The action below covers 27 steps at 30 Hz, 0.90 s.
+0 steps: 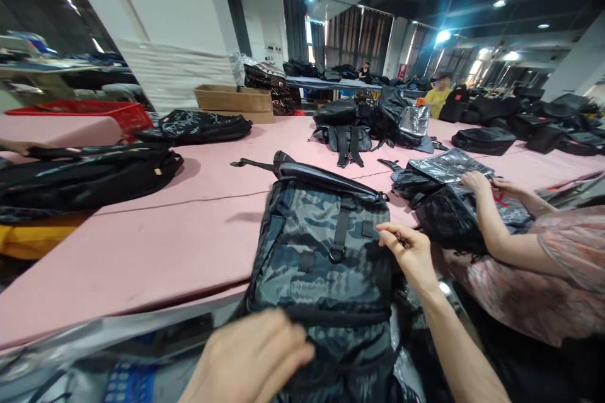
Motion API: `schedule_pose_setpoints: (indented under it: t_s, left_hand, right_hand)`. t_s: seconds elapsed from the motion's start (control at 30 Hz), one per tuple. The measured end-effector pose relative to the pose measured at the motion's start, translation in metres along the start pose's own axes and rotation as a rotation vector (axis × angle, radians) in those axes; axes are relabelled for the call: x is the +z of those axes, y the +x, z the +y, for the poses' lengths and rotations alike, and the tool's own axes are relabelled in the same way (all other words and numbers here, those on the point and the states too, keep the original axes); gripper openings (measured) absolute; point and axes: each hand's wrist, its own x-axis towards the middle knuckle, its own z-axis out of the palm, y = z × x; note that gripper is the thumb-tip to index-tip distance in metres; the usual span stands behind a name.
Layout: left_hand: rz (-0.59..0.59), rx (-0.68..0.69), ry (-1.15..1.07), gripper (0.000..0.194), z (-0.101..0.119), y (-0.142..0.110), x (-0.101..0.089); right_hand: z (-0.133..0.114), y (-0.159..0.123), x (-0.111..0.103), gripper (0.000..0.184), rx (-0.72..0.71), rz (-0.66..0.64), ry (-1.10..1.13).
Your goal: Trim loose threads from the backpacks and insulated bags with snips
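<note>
A grey camouflage backpack (326,252) lies on the pink table (179,239) in front of me, its top pointing away and black buckle straps down its front. My left hand (250,359) presses on the backpack's near lower edge, fingers curled over the fabric. My right hand (409,252) pinches the backpack's right side near a small strap, fingers closed on the material.
A co-worker's hands (482,186) at the right handle a black bag in clear plastic (449,167). More black backpacks (89,173) lie at left and at the table's far side (345,129). A cardboard box (234,101) and a red basket (94,110) stand behind.
</note>
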Motion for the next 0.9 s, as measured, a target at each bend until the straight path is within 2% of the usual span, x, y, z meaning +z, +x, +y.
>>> schedule_pose_setpoints:
  t_s: [0.13,0.23,0.27,0.33,0.43,0.57,0.67,0.9]
  left_hand:
    - [-0.25,0.078,0.165,0.009,-0.023,0.079,0.016]
    - [-0.432,0.169,0.194,0.011,-0.031,0.112,0.031]
    - [-0.47,0.169,0.173,0.01,-0.033,0.117,0.033]
    - [-0.499,0.093,0.055,0.014,-0.036,0.122,0.033]
    - [-0.5,-0.147,-0.247,0.025,-0.044,0.127,0.028]
    - [-0.522,-0.36,-0.492,0.029,-0.051,0.132,0.027]
    - [-0.522,-0.416,-0.549,0.029,-0.051,0.134,0.028]
    - [-0.51,-0.447,-0.618,0.03,-0.051,0.133,0.029]
  right_hand:
    - [0.007,-0.012,0.0,0.019,0.016,-0.012,-0.126]
    - [0.01,-0.023,-0.004,0.04,-0.061,-0.055,-0.27]
    - [0.011,-0.027,-0.005,0.042,-0.09,-0.065,-0.309]
    - [0.012,-0.035,-0.005,0.033,-0.134,-0.079,-0.365]
    - [0.012,-0.043,0.002,0.015,-0.211,-0.082,-0.407]
    - [0.012,-0.046,0.012,0.01,-0.349,-0.021,-0.42]
    - [0.009,-0.044,0.017,0.009,-0.415,0.013,-0.452]
    - [0.002,-0.036,0.028,0.008,-0.495,0.04,-0.52]
